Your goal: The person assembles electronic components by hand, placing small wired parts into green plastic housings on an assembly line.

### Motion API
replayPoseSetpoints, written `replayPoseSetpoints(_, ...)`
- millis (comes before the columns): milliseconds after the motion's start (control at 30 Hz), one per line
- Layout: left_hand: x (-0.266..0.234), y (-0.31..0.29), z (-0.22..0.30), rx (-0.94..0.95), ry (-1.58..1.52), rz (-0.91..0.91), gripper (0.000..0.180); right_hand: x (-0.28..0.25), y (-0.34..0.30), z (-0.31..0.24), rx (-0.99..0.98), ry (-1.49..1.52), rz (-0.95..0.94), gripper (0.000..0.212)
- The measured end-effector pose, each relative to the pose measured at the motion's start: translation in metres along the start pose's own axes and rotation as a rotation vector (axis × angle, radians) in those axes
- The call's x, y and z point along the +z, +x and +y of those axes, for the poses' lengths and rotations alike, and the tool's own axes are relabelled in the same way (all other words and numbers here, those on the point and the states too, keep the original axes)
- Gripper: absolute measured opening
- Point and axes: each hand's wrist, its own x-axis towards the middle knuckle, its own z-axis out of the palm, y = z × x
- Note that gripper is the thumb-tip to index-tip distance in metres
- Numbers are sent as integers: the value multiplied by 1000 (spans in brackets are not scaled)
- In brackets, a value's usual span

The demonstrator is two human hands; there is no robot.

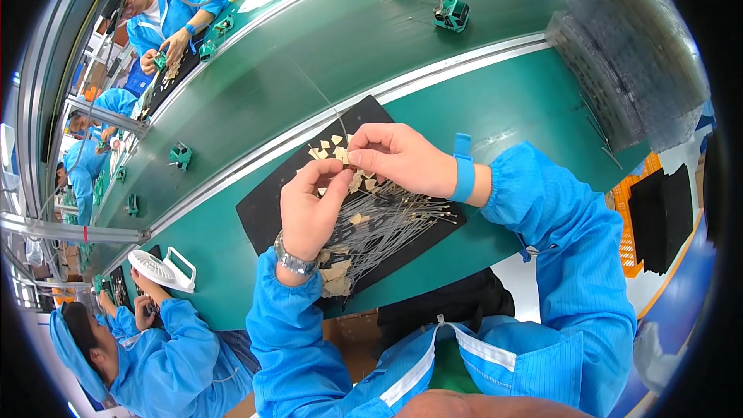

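Observation:
My left hand and my right hand meet over a black mat on the green workbench. Between the fingertips of both hands sits a small tan square piece, apparently on a thin wire. A bundle of thin grey wires with tan tips lies fanned out on the mat under my hands. Loose tan square pieces are scattered at the mat's far end, and a pile of tan pieces lies by my left wrist. I wear a metal watch on the left wrist and a blue strap on the right.
A green conveyor belt runs behind the mat, carrying a small green part and another green part. Stacked clear trays stand at right. A white handheld fan lies at left. Other workers in blue coats sit at left and far left.

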Motion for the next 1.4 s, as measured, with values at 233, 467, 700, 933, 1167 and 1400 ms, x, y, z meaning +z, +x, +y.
replayPoseSetpoints(233, 5, 1, 3, 95, 176, 81, 13, 3, -5, -10, -437, -609, 113, 12)
replayPoseSetpoints(467, -2, -1, 12, 226, 284, 39, 12, -2, -3, -18, -486, -696, -14, 13)
replayPoseSetpoints(700, -6, -1, 6, 180, 174, -43, 12, -7, 1, -17, -449, -634, -59, 10)
replayPoseSetpoints(933, -8, -4, 8, 7, -24, -86, 10, -3, -1, -13, -425, -672, 32, 9)
replayPoseSetpoints(1167, -10, -2, 5, -53, -439, -57, 26, -8, 7, -2, -288, -467, 23, 12)
replayPoseSetpoints(1400, -10, 0, -1, -147, -546, -227, 35, -6, 3, -8, 92, 313, -32, 19)
